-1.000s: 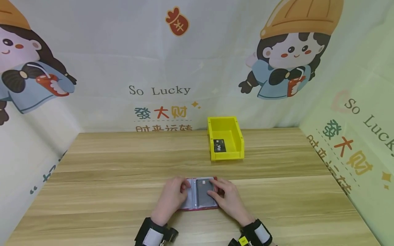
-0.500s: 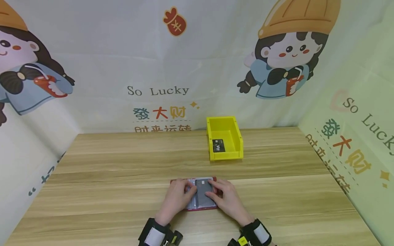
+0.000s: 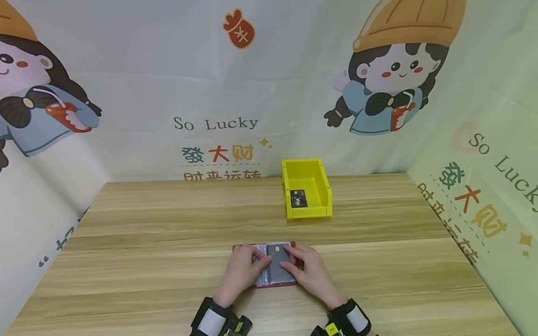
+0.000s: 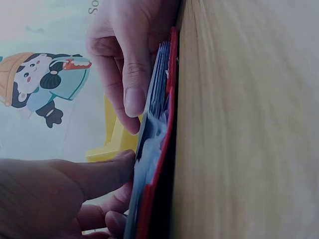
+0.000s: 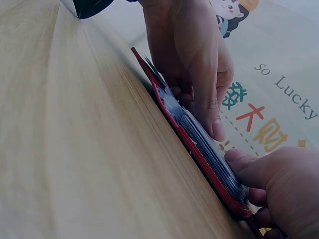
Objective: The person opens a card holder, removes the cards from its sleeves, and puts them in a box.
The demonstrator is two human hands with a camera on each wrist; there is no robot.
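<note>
A red-covered card holder (image 3: 261,278) lies spread on the table, with clear plastic sleeves (image 5: 199,134) stacked inside. Under the right-hand sleeve shows a grey card (image 3: 277,270). My left hand (image 3: 242,267) rests over the left page, fingers bent. Its thumb touches the card's left edge near the spine; whether it pinches anything is hidden. My right hand (image 3: 309,270) grips the holder's right edge, thumb on top and other fingers curled at the edge, as the right wrist view shows.
Beyond the card holder stands a yellow bin (image 3: 308,212), with a black card (image 3: 299,199) marked Vip inside. Wood-grain table (image 3: 168,224) surrounds the holder. A printed cloth (image 3: 218,84) hangs behind the table. Both wrists wear black straps with cameras.
My left hand has slid right over the left page, and its thumb now reaches the grey card's left edge. My right hand keeps nearly the same place.
</note>
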